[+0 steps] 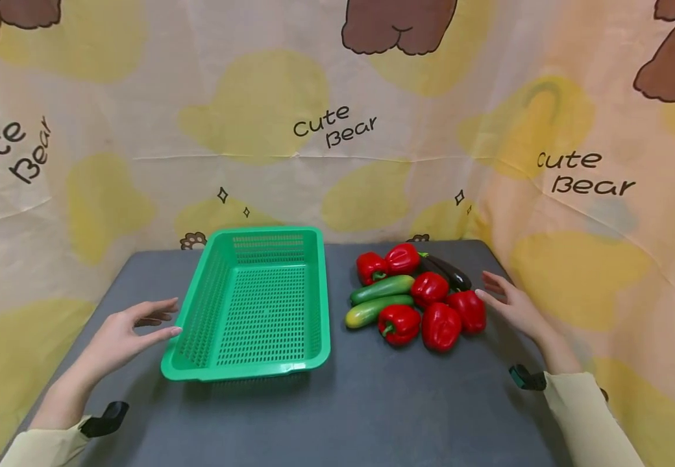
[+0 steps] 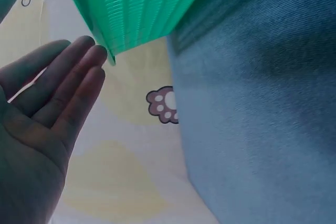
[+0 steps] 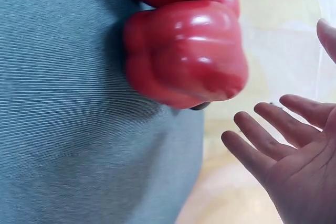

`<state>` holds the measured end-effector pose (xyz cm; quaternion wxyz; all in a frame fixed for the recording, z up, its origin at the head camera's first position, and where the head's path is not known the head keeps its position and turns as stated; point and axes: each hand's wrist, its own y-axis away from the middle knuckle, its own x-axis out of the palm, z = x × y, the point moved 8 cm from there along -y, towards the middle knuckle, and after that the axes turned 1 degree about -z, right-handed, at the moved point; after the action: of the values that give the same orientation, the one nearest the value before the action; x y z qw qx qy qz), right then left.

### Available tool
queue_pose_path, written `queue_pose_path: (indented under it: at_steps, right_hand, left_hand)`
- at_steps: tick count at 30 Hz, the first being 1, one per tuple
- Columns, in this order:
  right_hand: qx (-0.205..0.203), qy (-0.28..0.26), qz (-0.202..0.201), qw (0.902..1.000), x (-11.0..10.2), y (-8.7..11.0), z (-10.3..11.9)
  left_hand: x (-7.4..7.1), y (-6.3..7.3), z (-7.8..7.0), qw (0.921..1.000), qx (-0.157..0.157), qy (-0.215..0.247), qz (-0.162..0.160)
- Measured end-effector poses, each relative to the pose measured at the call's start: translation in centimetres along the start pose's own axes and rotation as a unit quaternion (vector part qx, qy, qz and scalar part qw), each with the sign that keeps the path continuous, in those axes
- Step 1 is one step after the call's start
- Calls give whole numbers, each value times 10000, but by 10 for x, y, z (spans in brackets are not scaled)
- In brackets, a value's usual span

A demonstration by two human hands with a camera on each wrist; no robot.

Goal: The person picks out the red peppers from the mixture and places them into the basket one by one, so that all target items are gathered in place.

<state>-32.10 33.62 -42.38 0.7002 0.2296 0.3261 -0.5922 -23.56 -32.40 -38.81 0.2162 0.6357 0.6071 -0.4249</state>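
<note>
A green plastic basket [image 1: 267, 371] with slotted walls stands left of centre on the grey table. Just off its left rim, the left hand [image 1: 130, 331] is held with fingers extended and nothing in them; the left wrist view shows its fingertips right at the basket's edge. To the right lies a group of vegetables: several red bell peppers [image 1: 441, 326], two cucumbers [image 1: 381, 290] and a dark eggplant [image 1: 453, 272]. The right hand [image 1: 513, 308], fingers spread and holding nothing, is beside the rightmost red bell pepper [image 3: 186, 53].
The grey table [image 1: 372, 415] ends at a patterned cloth backdrop [image 1: 256, 130] behind and along both sides. Dark straps, a left one [image 1: 105, 419] and a right one [image 1: 527, 377], sit on the wrists. The vegetables lie close together, several touching.
</note>
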Motion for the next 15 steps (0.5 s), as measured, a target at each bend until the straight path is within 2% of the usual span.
queue_pose_path:
  at_steps: [6,15]
  right_hand:
    - [334,22,83,9994,10,10,-15]
    - [510,-10,65,9987,24,12,-33]
  left_hand:
    - [7,3,6,9996,-174,234,2]
    - [18,8,14,9967,-551,507,323]
